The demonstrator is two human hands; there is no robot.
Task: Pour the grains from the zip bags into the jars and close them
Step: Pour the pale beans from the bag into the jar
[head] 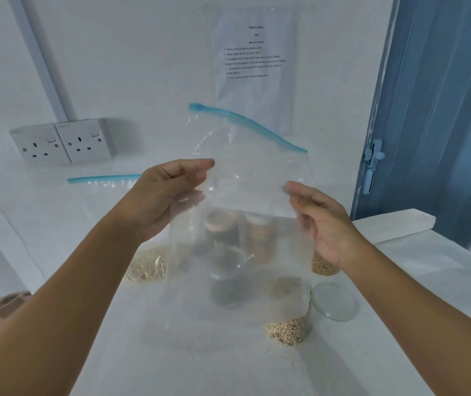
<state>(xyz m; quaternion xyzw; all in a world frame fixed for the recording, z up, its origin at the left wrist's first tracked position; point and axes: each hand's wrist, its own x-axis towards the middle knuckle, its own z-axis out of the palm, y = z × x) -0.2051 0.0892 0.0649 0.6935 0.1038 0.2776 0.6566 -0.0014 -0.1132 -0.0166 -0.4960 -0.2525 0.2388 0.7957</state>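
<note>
Grains are already seen in some of the jars. One clear jar of pale grains [287,330] stands open at the lower middle of the frame, and its round clear lid [335,302] lies on the white counter [400,324] just beside it. Two jars with tan lids [237,232] can be made out in the middle, blurred behind plastic, and they look closed. Another jar of yellow grains [324,265] is partly hidden under the right hand [318,221]. A zip bag of pale flakes [147,265] is still full, left of the middle, so that one is likely left to be poured. An empty flat bag with a blue strip [106,178] lies further back on the left.

The clear zip bag with the blue zip strip [245,172] is held up in the middle of the frame and looks empty. Its left edge is pinched by the left hand [168,192], with thumb and fingers closed on the plastic. Its right edge is pinched by the right hand, fingers curled shut on it. The open jar has not yet been closed.
</note>
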